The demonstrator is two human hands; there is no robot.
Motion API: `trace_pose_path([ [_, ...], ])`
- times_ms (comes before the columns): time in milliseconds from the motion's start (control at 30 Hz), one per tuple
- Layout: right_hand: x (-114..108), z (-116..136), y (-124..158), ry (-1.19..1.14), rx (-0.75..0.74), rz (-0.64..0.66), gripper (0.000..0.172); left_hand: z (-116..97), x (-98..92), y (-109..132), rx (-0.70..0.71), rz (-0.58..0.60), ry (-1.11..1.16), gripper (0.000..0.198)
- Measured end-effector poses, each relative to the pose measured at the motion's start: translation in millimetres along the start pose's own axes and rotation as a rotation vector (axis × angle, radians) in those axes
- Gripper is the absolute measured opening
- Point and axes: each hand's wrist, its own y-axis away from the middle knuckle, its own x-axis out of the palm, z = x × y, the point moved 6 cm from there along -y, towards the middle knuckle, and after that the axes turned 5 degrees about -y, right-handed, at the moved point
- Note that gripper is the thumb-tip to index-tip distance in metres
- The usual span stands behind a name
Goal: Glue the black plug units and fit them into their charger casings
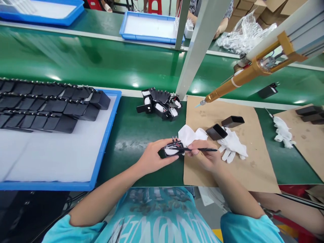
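My left hand (154, 157) is closed around a small black plug-in adapter housing (174, 149), its pins pointing away from me and its inside showing white and some wiring. Between the fingers of my right hand (204, 154) is a pair of black tweezers (209, 149), held almost level, with the tip reaching into the housing. Beyond my hands lies a pile of similar black adapter parts (162, 106) with white pieces inside. A white cloth (188, 135) lies just behind my right hand, and two open black cases (216, 132) rest beside a white glove (231, 145).
A blue tray (105, 145) with rows of black adapters (50, 104) stands at the left. Brown paper (255, 162) covers the bench at right, under an orange dispensing tool (227, 87). A post (193, 50) rises behind. Another person's arm (291, 209) shows at lower right.
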Motion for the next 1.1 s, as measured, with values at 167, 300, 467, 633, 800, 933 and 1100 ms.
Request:
trace_pose_path([
  [167,0.7,-0.6,-0.3,0.004,-0.023,0.007,0.021,-1.6,-0.3,0.0,0.008,0.015,0.018,0.046],
  [300,0.7,-0.4,-1.7,-0.001,-0.020,0.004,0.019,-1.5,0.1,0.5,0.005,0.022,0.027,0.046],
  [467,0.9,-2.5,-2.1,-0.012,0.014,0.040,0.017,-1.3,-0.1,0.9,0.003,0.041,0.052,0.046],
  [633,-0.4,-5.7,-0.2,-0.074,0.049,0.067,0.019,-3.4,-1.9,1.1,0.015,0.065,0.088,0.047],
  [800,2.0,-6.9,0.4,-0.115,0.071,0.101,0.015,-3.5,-3.2,1.0,-0.008,0.097,0.100,0.047],
  [933,-3.3,1.7,-4.8,-0.113,-0.004,0.067,0.015,-2.8,-5.7,0.4,-0.026,0.093,0.092,0.047],
  [1100,-9.5,16.4,-12.3,-0.043,-0.054,0.174,0.019,-3.1,-6.2,0.4,-0.022,0.124,0.079,0.046],
])
